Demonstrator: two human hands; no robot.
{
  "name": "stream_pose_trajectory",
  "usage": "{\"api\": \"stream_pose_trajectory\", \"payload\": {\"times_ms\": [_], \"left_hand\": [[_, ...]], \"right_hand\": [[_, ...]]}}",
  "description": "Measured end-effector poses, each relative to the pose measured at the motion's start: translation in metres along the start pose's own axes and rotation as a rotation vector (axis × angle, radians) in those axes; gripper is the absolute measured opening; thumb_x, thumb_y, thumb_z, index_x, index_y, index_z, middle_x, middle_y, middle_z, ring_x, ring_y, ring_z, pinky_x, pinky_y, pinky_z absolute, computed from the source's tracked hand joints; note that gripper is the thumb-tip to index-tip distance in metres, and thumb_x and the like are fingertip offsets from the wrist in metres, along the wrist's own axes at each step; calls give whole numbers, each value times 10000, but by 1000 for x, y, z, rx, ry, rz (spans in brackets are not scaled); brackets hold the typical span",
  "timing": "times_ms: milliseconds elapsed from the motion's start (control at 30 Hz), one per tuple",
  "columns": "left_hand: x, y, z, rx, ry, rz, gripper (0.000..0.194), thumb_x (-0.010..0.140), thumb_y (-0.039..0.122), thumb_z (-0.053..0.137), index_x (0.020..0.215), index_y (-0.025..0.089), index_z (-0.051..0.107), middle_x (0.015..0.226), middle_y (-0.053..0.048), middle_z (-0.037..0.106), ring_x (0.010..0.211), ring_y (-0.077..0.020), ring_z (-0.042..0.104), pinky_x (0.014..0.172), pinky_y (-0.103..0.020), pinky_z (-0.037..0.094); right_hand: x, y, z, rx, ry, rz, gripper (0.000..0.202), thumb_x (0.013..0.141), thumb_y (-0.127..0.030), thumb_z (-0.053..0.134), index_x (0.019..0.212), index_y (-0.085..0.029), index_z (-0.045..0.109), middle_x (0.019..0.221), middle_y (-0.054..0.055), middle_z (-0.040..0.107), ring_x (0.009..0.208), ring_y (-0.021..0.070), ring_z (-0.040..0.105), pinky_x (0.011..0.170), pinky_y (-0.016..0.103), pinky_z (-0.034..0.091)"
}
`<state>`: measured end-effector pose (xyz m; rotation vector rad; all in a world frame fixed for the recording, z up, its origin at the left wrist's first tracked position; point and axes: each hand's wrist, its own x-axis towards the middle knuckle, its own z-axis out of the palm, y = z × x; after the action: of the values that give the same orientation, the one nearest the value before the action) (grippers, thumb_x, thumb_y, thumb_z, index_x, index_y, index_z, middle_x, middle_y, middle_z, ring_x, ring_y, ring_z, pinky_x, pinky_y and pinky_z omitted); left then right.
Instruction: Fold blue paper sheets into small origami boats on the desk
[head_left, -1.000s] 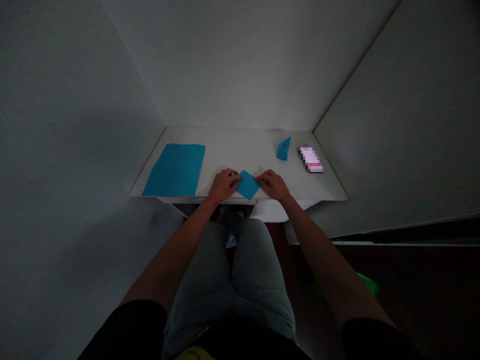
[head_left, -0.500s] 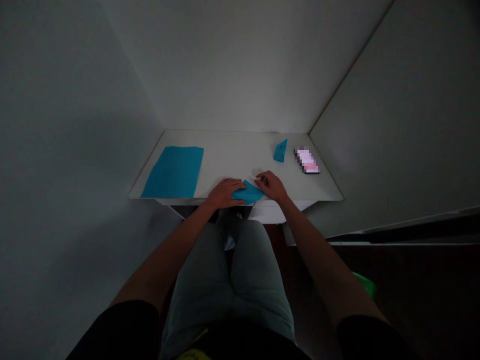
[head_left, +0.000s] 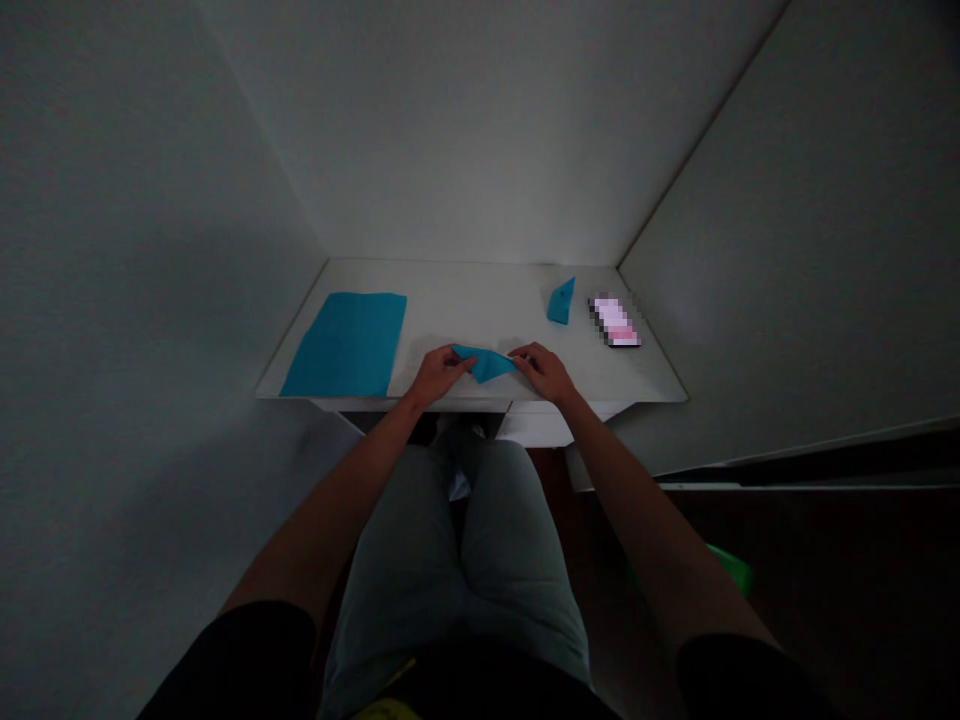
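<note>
A folded piece of blue paper (head_left: 486, 364) is stretched between my two hands over the front part of the white table. Its left end is pinched between the thumb and fingers of my left hand (head_left: 437, 374). My right hand (head_left: 544, 371) grips the right corner with its fingertips. The paper's upper edge runs nearly straight, and a point hangs toward me. Part of each end is hidden by the fingers.
Flat blue sheets or a single sheet (head_left: 346, 345) lie on the table's left side. A small folded blue paper shape (head_left: 560, 301) stands or lies at the back right, beside a phone (head_left: 615, 321) with a blurred screen. Walls enclose the white table (head_left: 465, 290) behind and on both sides.
My left hand has gone from lying flat on the folded paper to pinching its end. The paper has been turned, its point now facing me, and has shifted slightly away from the table's front edge.
</note>
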<state>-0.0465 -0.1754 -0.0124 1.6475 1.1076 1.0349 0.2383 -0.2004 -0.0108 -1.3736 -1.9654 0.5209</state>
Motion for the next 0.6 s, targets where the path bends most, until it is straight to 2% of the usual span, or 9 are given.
{"api": "stream_pose_trajectory", "payload": {"times_ms": [100,200,267,400,467,600], "left_hand": [[4,1,1,-44,125,-36,239,865,400,802,914,218,654,891,-28,787,838,-217,773,847,-384,646],[3,5,8,25,249,-33,208,867,292,780,923,235,588,1030,-38,792,980,-219,774,929,-382,632],[0,8,15,71,259,-21,188,893,250,745,943,242,564,1143,-58,799,1071,-223,766,981,-390,619],[-4,12,26,109,112,75,149,948,201,676,988,253,542,1380,-83,758,1162,-222,761,1055,-423,598],[-4,11,26,131,27,136,141,947,177,662,992,253,554,1457,-82,725,1208,-224,752,1089,-431,585],[-5,9,20,269,-90,206,253,876,218,769,1085,248,631,1432,-85,737,1223,-263,748,1096,-433,574]], "right_hand": [[1,1,1,21,4,2,487,1066,-657,534,1163,-254,790,1066,86,759,848,228,679,803,378,534],[1,2,2,27,10,27,452,1014,-671,621,1098,-256,782,998,70,769,788,216,664,767,364,520],[0,1,2,16,18,62,427,987,-667,661,986,-252,761,890,47,756,746,209,652,730,350,499],[1,-7,8,46,-18,85,447,995,-673,628,862,-252,700,735,5,704,682,195,631,699,336,477],[5,-14,17,124,-15,92,461,1006,-702,586,929,-261,697,801,5,744,728,202,661,724,337,500],[17,-28,36,214,28,178,465,1012,-741,546,1014,-290,663,975,12,800,867,224,720,801,357,537]]}}
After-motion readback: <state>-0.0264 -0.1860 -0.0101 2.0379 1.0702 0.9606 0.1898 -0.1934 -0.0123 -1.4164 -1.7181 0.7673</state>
